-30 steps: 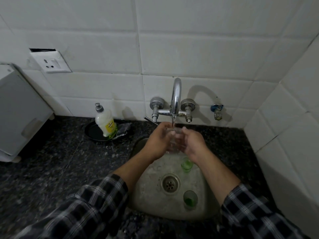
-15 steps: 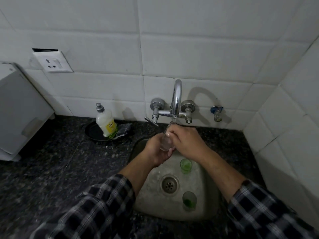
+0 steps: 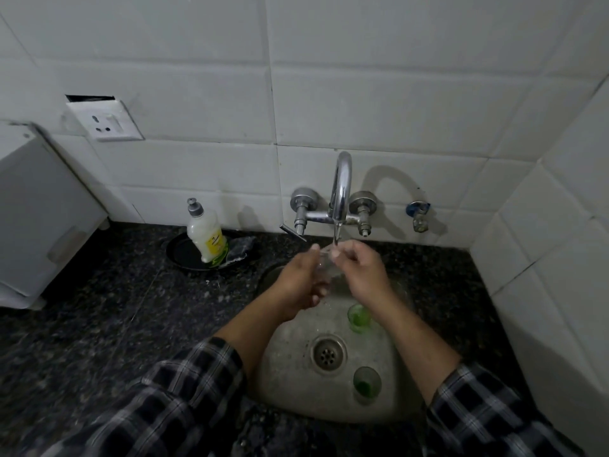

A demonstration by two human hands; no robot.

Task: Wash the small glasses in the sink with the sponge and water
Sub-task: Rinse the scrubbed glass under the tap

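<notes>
My left hand (image 3: 301, 280) holds a small clear glass (image 3: 324, 267) from the left, directly under the chrome tap spout (image 3: 341, 192). My right hand (image 3: 361, 270) pinches the glass rim from the right with curled fingers. The glass is largely hidden between both hands. Two more small glasses with green residue stand in the steel sink (image 3: 290, 367): one (image 3: 358, 317) just below my right wrist, the other (image 3: 366, 384) right of the drain (image 3: 328, 354). A dark sponge (image 3: 239, 251) lies on a black dish behind the sink's left side.
A soap bottle (image 3: 206, 235) stands on the black dish (image 3: 184, 255) on the dark granite counter (image 3: 99, 324). A white appliance (image 3: 39, 219) sits at the far left. A wall socket (image 3: 103, 122) is above it. A small blue-capped valve (image 3: 418, 214) is right of the tap.
My right hand has shifted from over the glass to its right side, fingers now at the rim. Both hands have stayed under the spout, and the two green glasses have not moved.
</notes>
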